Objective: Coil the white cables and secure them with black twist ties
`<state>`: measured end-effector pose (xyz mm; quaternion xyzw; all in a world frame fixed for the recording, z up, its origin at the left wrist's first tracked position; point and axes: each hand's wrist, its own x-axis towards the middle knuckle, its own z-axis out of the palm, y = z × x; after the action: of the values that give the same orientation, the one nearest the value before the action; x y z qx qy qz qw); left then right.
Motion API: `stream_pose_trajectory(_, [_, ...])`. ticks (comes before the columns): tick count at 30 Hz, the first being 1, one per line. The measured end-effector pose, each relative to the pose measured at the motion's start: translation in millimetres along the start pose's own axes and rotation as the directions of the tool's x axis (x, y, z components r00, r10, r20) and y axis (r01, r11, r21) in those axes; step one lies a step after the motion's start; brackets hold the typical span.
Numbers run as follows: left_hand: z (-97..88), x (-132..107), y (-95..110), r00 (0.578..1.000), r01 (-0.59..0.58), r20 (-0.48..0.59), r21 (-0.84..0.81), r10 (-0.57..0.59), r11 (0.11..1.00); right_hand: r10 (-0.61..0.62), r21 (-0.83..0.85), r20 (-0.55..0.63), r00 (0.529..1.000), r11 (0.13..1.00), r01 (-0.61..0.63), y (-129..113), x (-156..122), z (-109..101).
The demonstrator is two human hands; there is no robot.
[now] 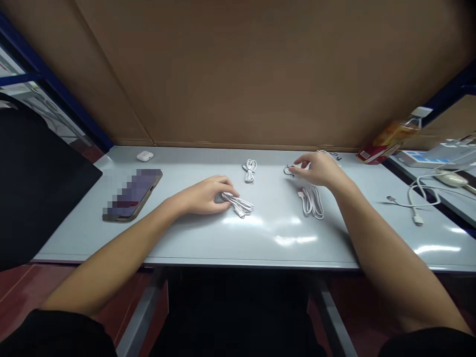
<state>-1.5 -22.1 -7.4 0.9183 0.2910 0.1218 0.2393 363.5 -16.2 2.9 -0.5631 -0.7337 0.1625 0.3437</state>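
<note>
Your left grip is closed on one end of a folded white cable, which lies just to that grip's right, low on the tabletop. Your right grip hovers w/ thumb and fingertips almost together at a thin black tie; can't tell whether they've pinched it.

Step in hand, judging by the pose: picking up the tie while you steady the bundle. Next move prob. calls for a fine fingertip pinch on that tie, then a short carry left toward the left grip, w/ the loops held tight there.

Beyond the left grip and to its right, btwn your two grips, sits a smaller cable coil w/ a dark band at its middle. Just on your side of the right grip lies a looped white bundle, no tie visible on it. More black strands show past the right grip; a loose white cable trails well to its right.
</note>
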Motion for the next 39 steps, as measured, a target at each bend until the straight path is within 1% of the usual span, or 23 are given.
stream_pose_trajectory(2, [6.5, 3, 5, 1.000, 0.027, -0.003, 0.008, -0.027, 1.000, -0.006, -0.041, -0.013, 1.000, 0.999, 0.005, -21, -6, 13])
stream_pose_trajectory(3, [10.8, 4, 9, 0.999, 0.044, -0.006, 0.010, -0.044, 0.999, -0.050, -0.086, 0.019, 0.999, 0.995, 0.052, -35, -10, 21])
stream_pose_trajectory(4, [15.4, 6, 12, 0.999, 0.051, -0.016, 0.006, -0.050, 0.999, -0.121, -0.106, 0.083, 0.989, 0.986, 0.129, -49, -16, 30])
stream_pose_trajectory(5, [19.9, 7, 15, 0.997, 0.058, -0.047, -0.006, -0.058, 0.998, -0.201, -0.098, 0.149, 0.968, 0.971, 0.217, -62, -23, 40])
stream_pose_trajectory(6, [24.0, 9, 18, 0.996, 0.053, -0.068, -0.023, -0.055, 0.998, -0.272, -0.073, 0.222, 0.936, 0.953, 0.295, -74, -29, 50])
stream_pose_trajectory(7, [27.2, 10, 21, 0.996, 0.042, -0.072, -0.044, -0.045, 0.998, -0.318, -0.045, 0.266, 0.910, 0.939, 0.341, -84, -36, 58])
stream_pose_trajectory(9, [30.0, 11, 23, 0.997, 0.049, -0.060, -0.126, -0.057, 0.991, -0.333, -0.063, 0.325, 0.885, 0.926, 0.372, -95, -46, 70])
stream_pose_trajectory(11, [28.1, 10, 22, 0.993, 0.092, -0.045, -0.230, -0.105, 0.969, -0.339, -0.050, 0.341, 0.877, 0.925, 0.377, -95, -49, 74])
stream_pose_trajectory(13, [23.7, 8, 19, 0.990, 0.125, -0.026, -0.322, -0.141, 0.938, -0.334, 0.019, 0.326, 0.884, 0.938, 0.347, -89, -47, 72])
stream_pose_trajectory(15, [19.7, 7, 17, 0.992, 0.117, 0.006, -0.382, -0.124, 0.917, -0.305, 0.106, 0.315, 0.899, 0.952, 0.286, -84, -44, 70])
stream_pose_trajectory(17, [17.8, 6, 17, 0.996, 0.091, 0.037, -0.414, -0.083, 0.906, -0.277, 0.139, 0.358, 0.892, 0.960, 0.242, -82, -42, 71])
stream_pose_trajectory(19, [17.9, 6, 18, 0.998, 0.060, 0.057, -0.434, -0.039, 0.899, -0.281, 0.109, 0.420, 0.863, 0.960, 0.259, -85, -42, 72])
stream_pose_trajectory(21, [19.1, 6, 20, 0.998, 0.048, 0.067, -0.437, -0.020, 0.898, -0.274, 0.049, 0.466, 0.842, 0.957, 0.284, -89, -43, 72])
stream_pose_trajectory(23, [20.4, 7, 21, 0.997, 0.053, 0.068, -0.422, -0.027, 0.905, -0.222, -0.012, 0.504, 0.835, 0.964, 0.264, -92, -43, 67])
stream_pose_trajectory(25, [21.1, 7, 21, 0.998, 0.059, 0.048, -0.396, -0.044, 0.916, -0.133, -0.083, 0.535, 0.834, 0.974, 0.209, -89, -41, 57])
stream_pose_trajectory(30, [21.4, 8, 21, 1.000, 0.024, 0.006, -0.339, -0.023, 0.940, 0.097, -0.303, 0.501, 0.860, 0.950, 0.069, -64, -33, 32])
stream_pose_trajectory(32, [21.4, 9, 21, 1.000, 0.023, 0.004, -0.329, -0.023, 0.944, 0.167, -0.366, 0.470, 0.866, 0.930, 0.019, -56, -29, 27])
stream_pose_trajectory(33, [21.5, 9, 22, 1.000, 0.022, 0.001, -0.324, -0.023, 0.946, 0.179, -0.389, 0.441, 0.879, 0.921, 0.008, -54, -27, 27])
stream_pose_trajectory(35, [21.9, 9, 22, 1.000, 0.019, -0.005, -0.313, -0.022, 0.950, 0.142, -0.405, 0.353, 0.925, 0.914, 0.014, -54, -22, 32])
stream_pose_trajectory(37, [22.9, 10, 21, 1.000, 0.018, -0.010, -0.308, -0.022, 0.951, 0.055, -0.379, 0.240, 0.969, 0.925, 0.041, -58, -19, 42])
stream_pose_trajectory(39, [24.4, 10, 20, 1.000, 0.019, -0.017, -0.303, -0.026, 0.953, -0.016, -0.342, 0.157, 0.988, 0.937, 0.069, -63, -18, 56])
